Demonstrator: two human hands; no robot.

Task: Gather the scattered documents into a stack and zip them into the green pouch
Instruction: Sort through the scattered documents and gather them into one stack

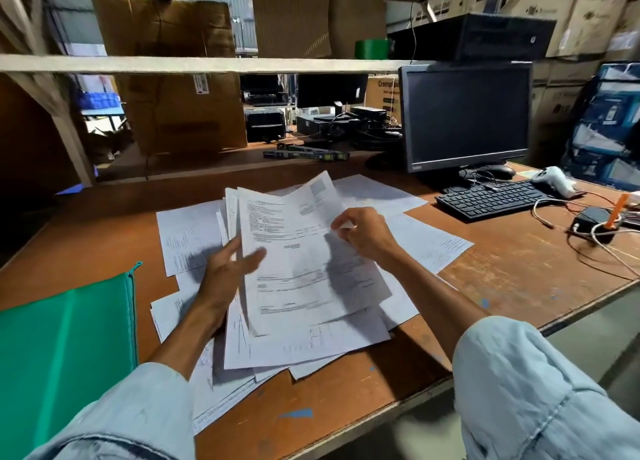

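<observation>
Nearest, at about eight o'clock, the flat green fabric zip pouch (65,338) lies on the brown wooden desk (519,269) — nothing in it yet, as far as can be seen. Toward the centre, the left hand (230,269) props a small fan of white printed sheets (232,214) with fingers spread loosely, while the right hand (363,233) pinches one creased sheet (298,252) by its edge. Gathering looks barely half done: roughly eight or more loose papers (429,241) lie overlapped beneath and out toward two o'clock — an exact count is impossible. One pouch, two hands.
</observation>
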